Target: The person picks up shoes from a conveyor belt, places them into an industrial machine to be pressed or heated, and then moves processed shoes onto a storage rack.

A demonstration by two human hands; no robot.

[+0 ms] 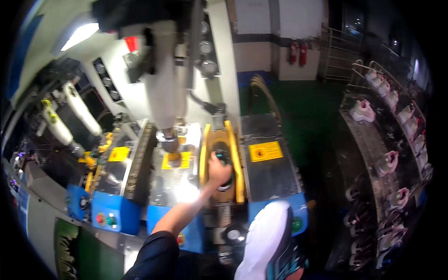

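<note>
- Shoe, dark with teal (223, 153) and some white at its near end, sits in the cradle between two upright yellow side pads (236, 163), just below frame centre; long axis runs roughly 12 to 6 o'clock.
- Left hand (219, 172) is on it, fingers curled over the upper, looks like a narrow hold; fingertips partly hidden. Forearm enters from 7 o'clock.
- White-soled shoe (263, 238), sole turned up, is raised near the camera, 5 o'clock from left hand; long axis tips toward 1 o'clock.
- Right hand (295, 276): only a sliver at the lower edge, right against that shoe; seems to support it, cannot tell how far the fingers close.
- Key relation: cradle lies at 11 o'clock from right hand, well apart; left hand is the nearer one, already inside between the pads. The shoes' axes differ by a slight tilt.
- Around: blurred pale machine column (161, 93) at 11 o'clock, blue front panel (279, 207) with green button (297, 224) at 4, shoe rack (366, 144) at 3.
</note>
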